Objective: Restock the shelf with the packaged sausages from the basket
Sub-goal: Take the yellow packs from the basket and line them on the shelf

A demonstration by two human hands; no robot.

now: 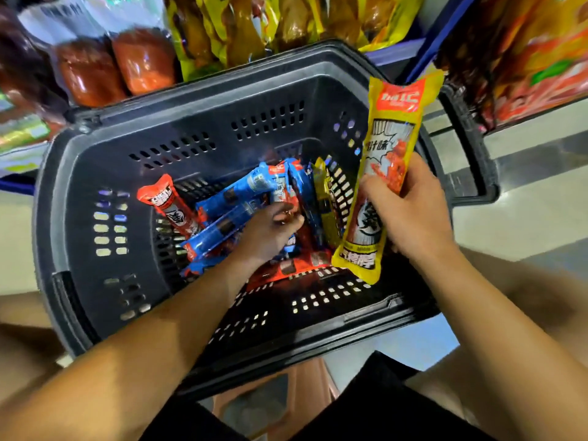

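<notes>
Right hand (413,214), right of centre: fingers curled round a yellow sausage packet (381,173), held upright above the basket's right side. Left hand (270,230), centre: down inside the dark basket (95,173), fingers bent among blue packets (235,198) and a red packet (171,205); grip impossible to tell. Farther, across the frame's top: shelf (394,52) stocked with packaged meats (114,65).

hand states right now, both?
Left hand: down in the basket among the packs, grip cannot be told.
Right hand: holding the yellow sausage pack.
</notes>
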